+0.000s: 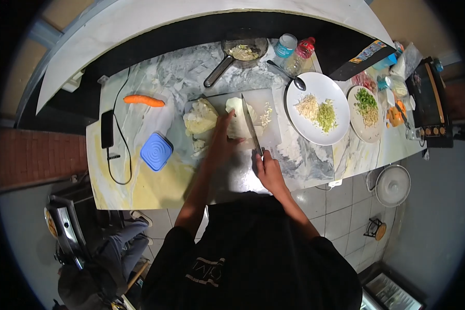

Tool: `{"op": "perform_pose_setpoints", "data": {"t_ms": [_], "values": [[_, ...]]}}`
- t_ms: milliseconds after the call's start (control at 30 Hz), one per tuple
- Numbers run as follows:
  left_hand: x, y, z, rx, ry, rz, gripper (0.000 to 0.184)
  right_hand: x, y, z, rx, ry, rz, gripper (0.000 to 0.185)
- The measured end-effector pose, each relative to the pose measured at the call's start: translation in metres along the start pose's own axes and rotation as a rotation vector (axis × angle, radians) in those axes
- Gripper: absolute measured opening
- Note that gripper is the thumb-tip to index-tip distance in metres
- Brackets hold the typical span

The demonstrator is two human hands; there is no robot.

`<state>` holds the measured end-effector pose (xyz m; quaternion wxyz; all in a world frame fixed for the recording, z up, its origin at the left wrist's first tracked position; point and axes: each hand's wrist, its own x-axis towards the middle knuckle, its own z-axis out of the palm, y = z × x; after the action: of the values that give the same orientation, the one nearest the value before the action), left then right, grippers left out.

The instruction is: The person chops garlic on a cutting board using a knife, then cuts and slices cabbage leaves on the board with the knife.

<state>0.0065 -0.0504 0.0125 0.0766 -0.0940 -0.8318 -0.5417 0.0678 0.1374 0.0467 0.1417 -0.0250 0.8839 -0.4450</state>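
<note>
My right hand point(269, 171) is wrapped round the handle of a knife point(251, 124), whose blade points away from me over a cutting board point(274, 135). Pale cabbage leaves point(237, 120) lie along the blade's left side. On those leaves rests my left hand point(222, 137), its fingers apart. Small chopped pale pieces point(266, 114) are scattered right of the blade. A larger piece of cabbage point(200, 118) sits at the board's left end, with smaller bits below it.
A carrot point(144, 101), a blue box point(156, 151) and a black phone-like device point(107, 129) lie left. Behind the board is a pan point(244, 53). A white plate point(318, 108) and a smaller plate point(366, 114) hold chopped food at right. A person point(101, 263) is lower left.
</note>
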Motion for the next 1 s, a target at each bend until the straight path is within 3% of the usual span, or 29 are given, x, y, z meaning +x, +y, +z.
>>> {"op": "perform_pose_setpoints", "data": {"t_ms": [133, 267, 300, 1000], "values": [[-0.003, -0.017, 0.001, 0.124, -0.038, 0.072, 0.075, -0.007, -0.007, 0.020, -0.025, 0.081, 0.056, 0.026], [0.002, -0.001, -0.008, -0.028, -0.107, -0.115, 0.057, -0.017, -0.016, 0.034, -0.039, 0.118, 0.170, 0.023], [0.004, 0.003, -0.009, 0.116, -0.090, -0.072, 0.053, -0.017, -0.019, 0.038, -0.047, 0.144, 0.165, 0.022], [0.007, 0.015, 0.002, 0.096, 0.002, -0.102, 0.057, -0.054, -0.009, 0.040, -0.107, 0.122, 0.193, 0.018]]}}
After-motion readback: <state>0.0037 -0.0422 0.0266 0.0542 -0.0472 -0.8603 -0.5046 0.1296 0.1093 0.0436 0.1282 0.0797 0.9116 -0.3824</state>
